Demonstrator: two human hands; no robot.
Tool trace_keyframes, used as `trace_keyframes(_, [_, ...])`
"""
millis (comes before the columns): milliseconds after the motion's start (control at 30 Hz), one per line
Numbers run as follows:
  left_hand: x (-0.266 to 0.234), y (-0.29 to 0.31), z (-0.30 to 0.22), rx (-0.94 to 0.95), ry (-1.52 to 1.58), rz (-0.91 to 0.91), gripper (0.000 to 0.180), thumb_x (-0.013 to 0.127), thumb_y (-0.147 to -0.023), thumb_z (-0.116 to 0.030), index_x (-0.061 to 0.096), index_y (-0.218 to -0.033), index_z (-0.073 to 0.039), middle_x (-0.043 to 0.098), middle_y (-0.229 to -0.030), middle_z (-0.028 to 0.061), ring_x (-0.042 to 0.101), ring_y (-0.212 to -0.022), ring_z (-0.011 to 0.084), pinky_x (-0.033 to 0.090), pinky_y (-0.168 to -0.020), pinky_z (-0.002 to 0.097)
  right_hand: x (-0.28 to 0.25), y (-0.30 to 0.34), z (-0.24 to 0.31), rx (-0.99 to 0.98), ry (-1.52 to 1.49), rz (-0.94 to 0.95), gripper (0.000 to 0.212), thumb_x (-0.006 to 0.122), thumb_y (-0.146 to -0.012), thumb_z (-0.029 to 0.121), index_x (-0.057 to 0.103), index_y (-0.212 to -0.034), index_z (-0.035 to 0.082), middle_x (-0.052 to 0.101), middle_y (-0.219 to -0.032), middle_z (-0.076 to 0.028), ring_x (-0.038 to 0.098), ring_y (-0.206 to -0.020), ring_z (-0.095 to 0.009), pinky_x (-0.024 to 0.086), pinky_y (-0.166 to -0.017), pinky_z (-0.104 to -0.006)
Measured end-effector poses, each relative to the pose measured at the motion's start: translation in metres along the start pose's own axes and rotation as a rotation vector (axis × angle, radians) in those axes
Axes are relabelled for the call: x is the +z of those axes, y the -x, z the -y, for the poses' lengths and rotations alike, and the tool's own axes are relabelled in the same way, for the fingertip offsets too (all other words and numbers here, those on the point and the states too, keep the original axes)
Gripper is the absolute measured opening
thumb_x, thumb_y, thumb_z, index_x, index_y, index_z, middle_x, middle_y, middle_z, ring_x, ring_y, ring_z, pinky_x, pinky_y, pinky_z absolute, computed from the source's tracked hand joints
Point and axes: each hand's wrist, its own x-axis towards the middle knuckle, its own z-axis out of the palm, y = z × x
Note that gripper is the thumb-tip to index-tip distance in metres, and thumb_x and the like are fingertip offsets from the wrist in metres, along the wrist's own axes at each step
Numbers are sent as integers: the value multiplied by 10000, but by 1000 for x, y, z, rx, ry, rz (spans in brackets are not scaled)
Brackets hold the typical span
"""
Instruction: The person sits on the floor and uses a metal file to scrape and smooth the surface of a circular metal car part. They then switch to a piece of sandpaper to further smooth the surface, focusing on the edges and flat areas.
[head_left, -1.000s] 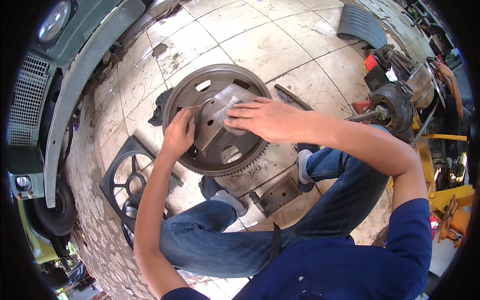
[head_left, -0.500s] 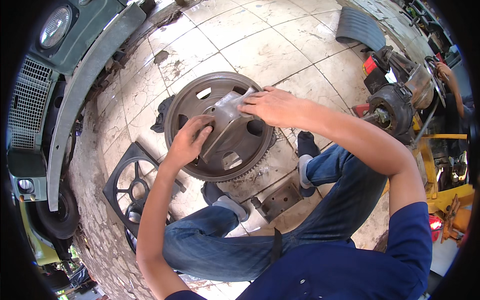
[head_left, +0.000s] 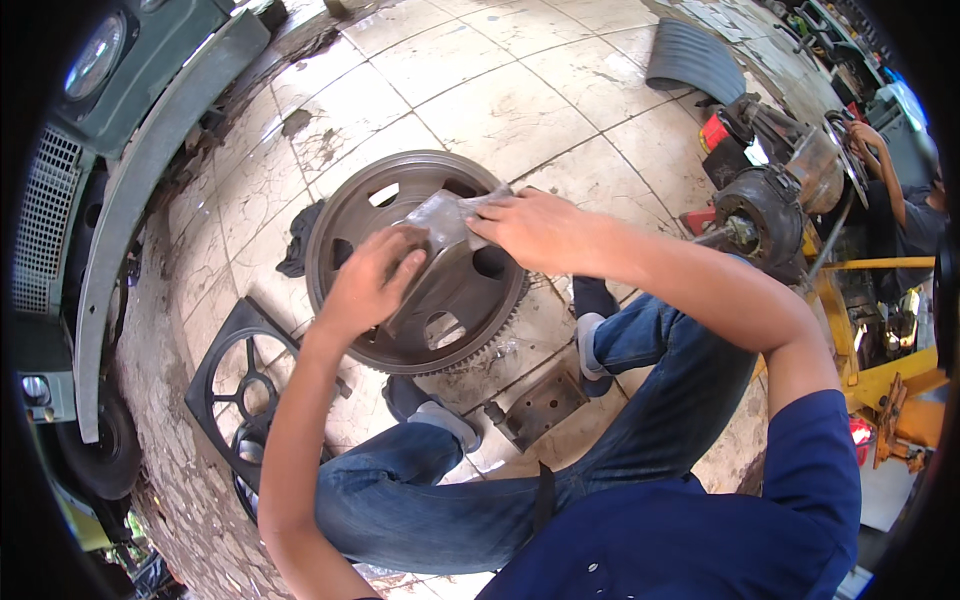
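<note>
Head view: left hand has slid up, flat on round grey toothed steel flywheel; right hand still pinches crumpled grey sandpaper sheet between them; rubbing continues.

Black fan grille on tiled floor; dark rag; green vehicle at left.

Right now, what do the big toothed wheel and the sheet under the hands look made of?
The large round toothed wheel: apparently cast iron or steel, with a dull grey-brown matte finish, cut teeth at the rim and oval holes. The grey crumpled sheet under the left hand and right hand: probably abrasive paper or cloth; it creases and looks faintly shiny.
</note>
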Motion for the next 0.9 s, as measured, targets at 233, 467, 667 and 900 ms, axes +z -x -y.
trace_keyframes(233, [2, -51, -5, 237, -267, -44, 503, 722, -856, -185, 547, -1312, -68, 600, -1270, 144, 584, -1157, 342, 471, -962, 446, -7, -30, -23, -11, -490, -131, 231, 526, -991, 206, 657, -1099, 49, 702, -932, -225, 677, -893, -413, 529, -794, -505])
trace_keyframes(467, [11, -37, -3, 11, -244, 74, 398, 715, -782, -55, 644, -1174, -57, 683, -1026, 145, 638, -968, 361, 497, -874, 458, 2, -31, -12, -195, -575, -236, 415, 647, -940, 373, 670, -1215, 62, 711, -1018, -187, 675, -974, -376, 531, -844, -460])
trace_keyframes(667, [-4, -17, 14, 142, -327, -21, 492, 668, -759, 20, 652, -1238, -91, 712, -1070, 134, 671, -1005, 316, 525, -865, 427, -3, -18, -16, -98, -333, -89, 595, 687, -894, 468, 603, -1342, 84, 613, -1349, -144, 597, -1219, -312, 513, -992, -422])
trace_keyframes(900, [6, 3, -28, -280, 142, 19, 249, 635, -958, -108, 688, -1182, -13, 725, -991, 220, 732, -929, 302, 535, -836, 343, 19, -11, -18, -172, -238, -129, 632, 693, -907, 344, 508, -1393, -14, 549, -1408, -182, 517, -1314, -331, 465, -1067, -410])
